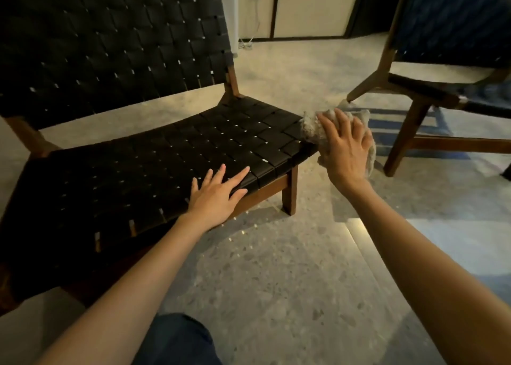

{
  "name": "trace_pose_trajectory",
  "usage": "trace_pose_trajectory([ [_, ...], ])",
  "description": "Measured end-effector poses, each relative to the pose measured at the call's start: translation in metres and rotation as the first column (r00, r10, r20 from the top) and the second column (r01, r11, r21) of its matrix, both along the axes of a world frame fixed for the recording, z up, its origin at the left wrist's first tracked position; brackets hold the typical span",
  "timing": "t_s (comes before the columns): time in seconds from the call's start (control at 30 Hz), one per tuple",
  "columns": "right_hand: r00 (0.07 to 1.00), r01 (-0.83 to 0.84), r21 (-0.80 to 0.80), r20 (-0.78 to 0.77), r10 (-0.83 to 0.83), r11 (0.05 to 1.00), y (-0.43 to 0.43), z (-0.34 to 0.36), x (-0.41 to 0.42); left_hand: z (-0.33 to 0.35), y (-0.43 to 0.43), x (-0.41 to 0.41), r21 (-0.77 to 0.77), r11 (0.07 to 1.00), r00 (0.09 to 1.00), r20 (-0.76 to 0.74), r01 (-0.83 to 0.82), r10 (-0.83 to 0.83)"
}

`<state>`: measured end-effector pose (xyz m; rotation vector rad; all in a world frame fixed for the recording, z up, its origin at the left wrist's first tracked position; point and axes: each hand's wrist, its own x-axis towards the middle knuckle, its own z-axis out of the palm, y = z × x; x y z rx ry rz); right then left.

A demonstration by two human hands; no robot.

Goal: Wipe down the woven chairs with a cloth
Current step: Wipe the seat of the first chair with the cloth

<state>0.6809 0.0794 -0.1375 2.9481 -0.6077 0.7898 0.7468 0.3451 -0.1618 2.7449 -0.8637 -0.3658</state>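
head view: a black woven chair filled nine to twelve o'clock. the left hand lay flat on its seat, grip wide. at two o'clock the right hand, fingers spread, pressed the cloth to the seat's edge. the second chair, one o'clock, likely awaited wiping.

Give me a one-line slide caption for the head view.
Right hand presses a cloth against the seat edge of the woven chair while the left hand rests flat on it.
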Motion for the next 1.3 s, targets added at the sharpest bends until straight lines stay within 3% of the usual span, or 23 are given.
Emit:
trace_pose_trajectory([
  [0.13,0.985,0.027,0.105,-0.174,-0.008,0.994,-0.019,-0.011,0.037,-0.005,-0.001,0.008,0.009,1.000,0.999,-0.040,0.020,-0.020],
  [0.2,0.999,0.001,0.350,-0.041,0.014,0.937,-0.024,-0.023,0.053,-0.007,-0.001,0.010,0.009,1.000,0.999,-0.038,0.028,-0.028],
  [0.3,0.960,-0.027,0.629,0.232,-0.155,0.777,-0.022,-0.038,0.065,-0.008,-0.001,0.010,0.019,0.999,0.999,-0.018,0.032,-0.031],
  [0.5,0.792,-0.028,0.745,0.423,-0.439,0.667,0.002,-0.058,0.068,-0.008,-0.001,0.011,0.037,0.999,0.999,-0.003,0.039,-0.039],
  [0.63,0.731,-0.079,0.771,0.476,-0.489,0.632,0.016,-0.058,0.064,-0.009,-0.001,0.010,0.018,0.999,0.999,0.019,0.033,-0.033],
  [0.77,0.770,-0.069,0.696,0.493,-0.405,0.715,0.029,-0.050,0.055,-0.011,0.001,0.010,0.007,0.999,0.999,0.029,0.043,-0.043],
  [0.9,0.882,-0.026,0.651,0.372,-0.289,0.758,0.053,-0.048,0.044,-0.011,0.002,0.010,-0.031,0.999,0.999,0.021,0.042,-0.041],
  [1.0,0.928,-0.060,0.658,0.314,-0.202,0.750,0.074,-0.048,0.033,-0.007,0.006,0.008,-0.176,0.984,0.999,-0.026,0.028,-0.033],
  [1.13,0.960,-0.173,0.627,0.280,-0.012,0.759,0.112,-0.049,0.012,0.003,0.028,-0.001,-0.468,0.883,0.986,-0.164,-0.038,-0.045],
  [1.3,0.960,-0.279,0.600,0.175,0.218,0.749,0.195,-0.050,-0.003,0.016,0.077,-0.016,-0.524,0.847,0.982,-0.189,-0.086,-0.017],
])
